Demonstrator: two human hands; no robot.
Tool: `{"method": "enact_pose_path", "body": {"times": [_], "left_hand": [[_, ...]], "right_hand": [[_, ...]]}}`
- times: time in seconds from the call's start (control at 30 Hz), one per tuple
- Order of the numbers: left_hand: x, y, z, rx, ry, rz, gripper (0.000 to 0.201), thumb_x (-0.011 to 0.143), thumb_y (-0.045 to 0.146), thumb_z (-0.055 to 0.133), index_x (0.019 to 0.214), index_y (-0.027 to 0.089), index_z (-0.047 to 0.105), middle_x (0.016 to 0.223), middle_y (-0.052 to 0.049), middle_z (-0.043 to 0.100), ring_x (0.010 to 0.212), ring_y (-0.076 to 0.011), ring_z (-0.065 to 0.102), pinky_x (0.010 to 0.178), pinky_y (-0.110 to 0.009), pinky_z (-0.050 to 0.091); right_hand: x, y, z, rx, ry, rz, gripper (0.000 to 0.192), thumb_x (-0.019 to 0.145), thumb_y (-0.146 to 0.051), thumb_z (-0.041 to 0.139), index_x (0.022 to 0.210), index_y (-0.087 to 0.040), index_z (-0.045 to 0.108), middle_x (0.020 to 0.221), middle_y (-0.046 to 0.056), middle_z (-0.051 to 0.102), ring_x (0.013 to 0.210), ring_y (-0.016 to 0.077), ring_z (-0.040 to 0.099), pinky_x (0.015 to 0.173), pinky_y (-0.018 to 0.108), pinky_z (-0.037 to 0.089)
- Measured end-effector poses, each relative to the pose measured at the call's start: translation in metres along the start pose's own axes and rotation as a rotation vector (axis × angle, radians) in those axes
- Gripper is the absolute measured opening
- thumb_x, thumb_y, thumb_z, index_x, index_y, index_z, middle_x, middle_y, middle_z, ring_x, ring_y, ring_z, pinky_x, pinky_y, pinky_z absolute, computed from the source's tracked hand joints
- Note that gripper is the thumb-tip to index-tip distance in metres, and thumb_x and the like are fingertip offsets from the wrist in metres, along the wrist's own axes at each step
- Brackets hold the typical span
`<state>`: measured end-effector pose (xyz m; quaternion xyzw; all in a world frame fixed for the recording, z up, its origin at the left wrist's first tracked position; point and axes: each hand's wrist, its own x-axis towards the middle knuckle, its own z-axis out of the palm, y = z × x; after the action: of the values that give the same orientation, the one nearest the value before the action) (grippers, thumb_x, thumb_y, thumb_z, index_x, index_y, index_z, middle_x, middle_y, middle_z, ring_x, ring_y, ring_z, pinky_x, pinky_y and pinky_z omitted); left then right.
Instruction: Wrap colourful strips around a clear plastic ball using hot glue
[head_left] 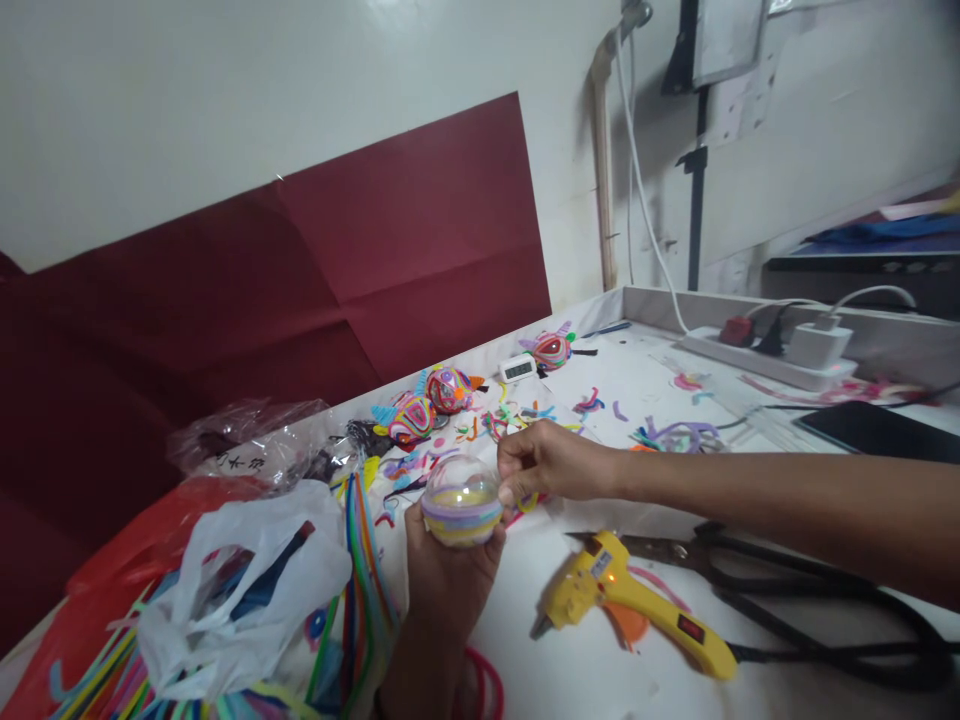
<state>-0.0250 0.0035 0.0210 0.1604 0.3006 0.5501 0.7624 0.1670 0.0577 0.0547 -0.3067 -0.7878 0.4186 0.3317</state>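
A white table (600, 670) runs along a white wall hung with dark red paper (337, 260), and its top is strewn with bright pipe-cleaner scraps. The left hand (446, 580) rises from the near edge, fingers cupped under and around a clear plastic ball (461, 500) wrapped with pastel bands. The right hand (547, 462) reaches in from the right, its fingertips pinched against the ball's right side. Just right of and below the left hand lies a yellow glue gun (630, 605), with black scissors (720, 550) beyond it. To the left of that hand sit a white plastic bag (240, 600) and long coloured pipe cleaners (367, 590). Behind both hands stand finished decorated balls (431, 400).
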Motion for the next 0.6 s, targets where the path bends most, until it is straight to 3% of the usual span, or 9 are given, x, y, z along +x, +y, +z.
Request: {"method": "enact_pose_path", "body": {"times": [0.17,0.4,0.6], "left_hand": [[0.001,-0.001,-0.004,-0.020,-0.053,-0.022,0.036,0.079,0.037,0.058,0.104,0.013,0.068,0.088,-0.013,0.071,0.077,-0.0261,0.069,0.062,-0.032,0.057],[-0.001,-0.003,0.000,-0.042,-0.022,-0.016,0.037,0.081,0.037,0.055,0.107,0.012,0.066,0.090,-0.013,0.072,0.075,-0.0261,0.069,0.062,-0.033,0.057],[-0.004,-0.004,0.007,-0.028,0.009,0.021,0.029,0.085,0.034,0.050,0.093,0.014,0.068,0.084,-0.010,0.073,0.072,-0.0235,0.070,0.061,-0.033,0.057]], "right_hand": [[-0.001,-0.001,-0.001,-0.026,-0.062,-0.031,0.044,0.072,-0.058,0.071,0.067,-0.015,0.064,0.060,0.000,0.064,0.055,0.0115,0.055,0.050,0.020,0.038],[-0.002,0.001,-0.002,0.015,-0.110,-0.025,0.043,0.075,-0.056,0.071,0.073,-0.013,0.067,0.065,0.002,0.067,0.060,0.0126,0.059,0.054,0.021,0.042],[-0.002,0.007,0.000,0.061,-0.128,-0.005,0.041,0.074,-0.055,0.070,0.073,-0.014,0.064,0.064,0.001,0.067,0.057,0.0123,0.058,0.054,0.022,0.043]]}}
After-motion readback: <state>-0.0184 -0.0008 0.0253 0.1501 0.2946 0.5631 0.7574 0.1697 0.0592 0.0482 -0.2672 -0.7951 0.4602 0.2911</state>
